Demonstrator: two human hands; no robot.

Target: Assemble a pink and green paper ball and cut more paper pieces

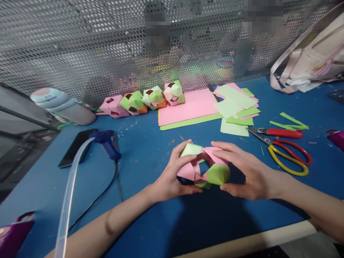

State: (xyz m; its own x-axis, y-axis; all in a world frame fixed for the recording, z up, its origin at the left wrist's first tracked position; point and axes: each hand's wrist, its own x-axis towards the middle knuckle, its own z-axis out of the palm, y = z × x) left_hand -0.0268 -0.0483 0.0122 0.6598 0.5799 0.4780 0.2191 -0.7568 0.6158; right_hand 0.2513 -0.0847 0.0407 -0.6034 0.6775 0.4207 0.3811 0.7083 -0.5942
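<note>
Paper ball: hollow pink-and-green paper ball (219,173), held at front centre of tabletop (145,157), between both hands.
Left hand: left hand (169,175), grip pinching the ball's left side, fingers over the top, thumb below.
Right hand: right hand (248,173), grip pinching its right side, fingers on top, thumb at lower edge.
Back row: four folded paper shapes (114,106), side by side near mesh panel (107,43).
Paper: pink sheet (188,105) over green; loose pieces (233,98) to its right.
Right side: red-and-yellow scissors (287,166), red-handled tool (286,133), green strips (291,123).
Left side: blue glue gun (109,141), clear rod (70,193) at its rear, overlapping phone (76,148) in view; bottle (67,107) behind.
</note>
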